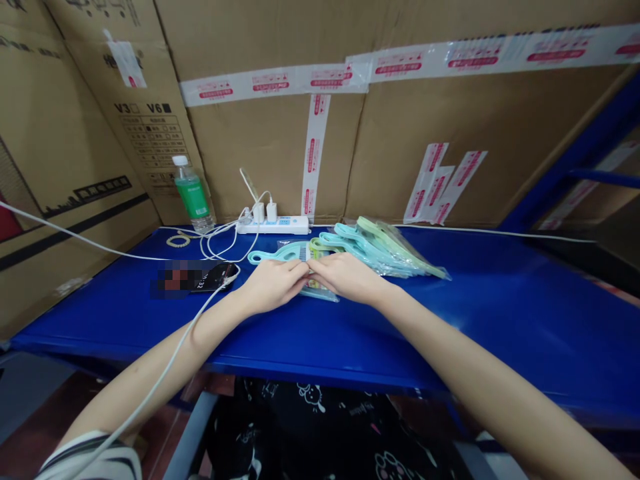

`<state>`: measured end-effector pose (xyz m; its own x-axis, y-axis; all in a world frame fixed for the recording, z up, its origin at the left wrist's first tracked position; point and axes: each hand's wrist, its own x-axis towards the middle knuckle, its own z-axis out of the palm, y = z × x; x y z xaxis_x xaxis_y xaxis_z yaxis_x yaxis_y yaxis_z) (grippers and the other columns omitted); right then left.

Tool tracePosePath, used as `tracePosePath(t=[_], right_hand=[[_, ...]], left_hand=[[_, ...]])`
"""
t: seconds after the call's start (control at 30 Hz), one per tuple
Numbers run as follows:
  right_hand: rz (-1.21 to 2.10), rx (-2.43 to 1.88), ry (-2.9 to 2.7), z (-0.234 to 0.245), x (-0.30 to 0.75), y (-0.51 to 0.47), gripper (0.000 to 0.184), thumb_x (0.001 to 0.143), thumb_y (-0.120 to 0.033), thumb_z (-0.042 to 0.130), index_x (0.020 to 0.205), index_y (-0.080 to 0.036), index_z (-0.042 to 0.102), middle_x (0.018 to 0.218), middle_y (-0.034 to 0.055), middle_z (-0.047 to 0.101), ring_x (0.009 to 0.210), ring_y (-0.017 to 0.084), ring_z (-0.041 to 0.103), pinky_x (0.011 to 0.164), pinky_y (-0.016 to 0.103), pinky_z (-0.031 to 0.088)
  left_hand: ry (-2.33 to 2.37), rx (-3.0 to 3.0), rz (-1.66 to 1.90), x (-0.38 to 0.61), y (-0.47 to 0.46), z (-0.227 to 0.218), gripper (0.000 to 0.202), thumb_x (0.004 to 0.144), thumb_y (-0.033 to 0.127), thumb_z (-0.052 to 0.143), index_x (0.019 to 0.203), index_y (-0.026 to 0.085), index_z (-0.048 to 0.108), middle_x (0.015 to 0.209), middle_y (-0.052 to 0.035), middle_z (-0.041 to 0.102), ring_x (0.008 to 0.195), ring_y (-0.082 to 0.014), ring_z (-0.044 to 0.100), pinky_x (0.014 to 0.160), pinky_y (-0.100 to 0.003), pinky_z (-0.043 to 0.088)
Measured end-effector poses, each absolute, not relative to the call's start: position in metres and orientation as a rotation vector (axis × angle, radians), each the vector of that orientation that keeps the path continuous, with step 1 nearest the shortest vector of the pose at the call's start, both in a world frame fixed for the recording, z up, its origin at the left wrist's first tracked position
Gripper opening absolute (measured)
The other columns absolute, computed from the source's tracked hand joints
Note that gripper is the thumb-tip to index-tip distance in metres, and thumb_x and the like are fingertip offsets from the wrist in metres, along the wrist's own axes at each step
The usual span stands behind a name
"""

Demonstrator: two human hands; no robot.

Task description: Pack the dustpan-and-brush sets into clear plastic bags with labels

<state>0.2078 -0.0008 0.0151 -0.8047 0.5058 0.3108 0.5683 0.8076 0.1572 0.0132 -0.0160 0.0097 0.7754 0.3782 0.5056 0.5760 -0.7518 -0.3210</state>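
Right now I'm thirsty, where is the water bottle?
Head view: the water bottle stands at the back left of the blue table, left of the power strip.

The person wears a black-and-white striped sleeve [97,461] and black clothing [320,433] printed with white cartoons.

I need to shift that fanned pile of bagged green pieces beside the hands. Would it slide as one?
Probably not: the pile is loosely fanned and its glossy clear bags look slippery, so pieces would likely slip apart. Being flat, thin plastic, they look stiff and light, unlikely to roll.
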Motion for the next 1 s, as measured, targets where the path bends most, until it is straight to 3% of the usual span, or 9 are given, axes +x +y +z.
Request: tracePosePath(t=[0.3, 0.73, 1.0], right_hand=[[-0.433, -0.790, -2.716, 0.0127, 0.2088, 0.0011, 0.021, 0.098, -0.024, 0.039, 0.089, -0.016, 0.056, 0.072, 0.0057, 0.066, 0.060, 0.017, 0.055, 0.056, 0.028, 0.030], [-0.358, -0.729, -2.733, 0.0170, 0.2123, 0.0035, 0.042, 0.102, -0.036, 0.032, 0.081, -0.014, 0.062, 0.071, 0.0065, 0.066, 0.065, 0.017, 0.057, 0.061, 0.028, 0.035], [-0.419, -0.733, -2.742, 0.0190, 0.2141, 0.0035, 0.037, 0.100, -0.034, 0.037, 0.082, -0.014, 0.063, 0.071, 0.0058, 0.065, 0.065, 0.017, 0.057, 0.061, 0.028, 0.035]], left_hand=[[-0.876, -2.607, -0.435, 0.0130, -0.0188, 0.0141, 0.019, 0.097, 0.025, 0.036, 0.086, 0.017, 0.049, 0.075, -0.0014, 0.061, 0.060, -0.0149, 0.058, 0.053, -0.026, 0.038], [-0.864, -2.836, -0.513, 0.0124, -0.0197, 0.0135, 0.019, 0.098, 0.024, 0.030, 0.086, 0.018, 0.044, 0.074, -0.0015, 0.058, 0.057, -0.0148, 0.053, 0.052, -0.026, 0.037], [-0.848, -2.874, -0.626, 0.0119, -0.0177, 0.0131, 0.019, 0.099, 0.026, 0.031, 0.086, 0.019, 0.044, 0.076, -0.0016, 0.057, 0.060, -0.0146, 0.053, 0.053, -0.026, 0.039]])
